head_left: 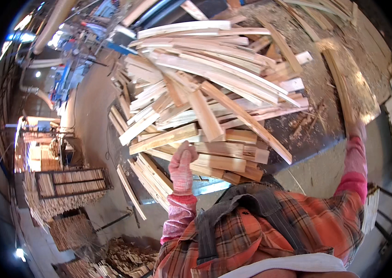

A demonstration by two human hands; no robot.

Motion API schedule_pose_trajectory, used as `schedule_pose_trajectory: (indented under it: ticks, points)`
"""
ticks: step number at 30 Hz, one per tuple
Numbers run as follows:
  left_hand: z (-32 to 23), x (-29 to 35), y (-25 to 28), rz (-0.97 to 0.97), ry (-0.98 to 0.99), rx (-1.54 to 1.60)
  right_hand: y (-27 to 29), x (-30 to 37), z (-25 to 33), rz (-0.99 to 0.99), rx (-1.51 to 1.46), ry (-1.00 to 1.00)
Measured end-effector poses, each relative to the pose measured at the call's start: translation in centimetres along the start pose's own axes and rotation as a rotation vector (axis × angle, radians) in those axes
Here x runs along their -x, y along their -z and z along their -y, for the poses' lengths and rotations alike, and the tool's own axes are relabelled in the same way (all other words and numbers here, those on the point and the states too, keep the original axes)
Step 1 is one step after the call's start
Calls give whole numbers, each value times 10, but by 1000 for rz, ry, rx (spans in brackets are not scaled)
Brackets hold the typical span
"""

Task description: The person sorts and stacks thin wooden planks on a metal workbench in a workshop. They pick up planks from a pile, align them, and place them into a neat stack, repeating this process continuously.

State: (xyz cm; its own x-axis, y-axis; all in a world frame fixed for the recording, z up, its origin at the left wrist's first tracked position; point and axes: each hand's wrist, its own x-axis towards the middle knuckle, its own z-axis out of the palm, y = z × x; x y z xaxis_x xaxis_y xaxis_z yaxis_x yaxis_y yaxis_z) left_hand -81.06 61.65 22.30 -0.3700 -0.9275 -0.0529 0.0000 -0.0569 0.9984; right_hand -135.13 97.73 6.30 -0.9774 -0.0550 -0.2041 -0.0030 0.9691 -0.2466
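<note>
My left hand (183, 163), in a pinkish knit glove, is held over the near edge of a pile of pale wooden strips (223, 69). Its fingers are curled together, and nothing shows in them. A short wooden board (163, 139) lies just beyond it. Far to the right, my right hand (357, 131) is closed round the near end of a long wooden strip (338, 83). That hand is somewhat blurred. The strip points away from me, above a worn, dusty board surface (355, 78).
The pile covers a dark worktable (304, 150) strewn with wood scraps. More strips (147, 178) lean at its near left side. On the left stands a rack of stacked wood (71, 183). Blue machinery (73, 60) is at the back left. Offcuts (126, 259) heap on the floor.
</note>
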Motion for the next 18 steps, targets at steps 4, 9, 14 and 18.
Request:
schedule_pose_trajectory:
  ticks: [4,9,14,18]
  points:
    - [-3,-14,-27,-12,-41,-38,-13,-1,117,106,-174,682]
    - [-20,-16,-38,-3,-104,-90,-22,72,246,421,148,839]
    - [-29,-4,-25,-62,-148,-39,1,51,212,590,-422,742]
    - [-39,-8,-44,-9,-159,34,43,83,196,787,-806,578]
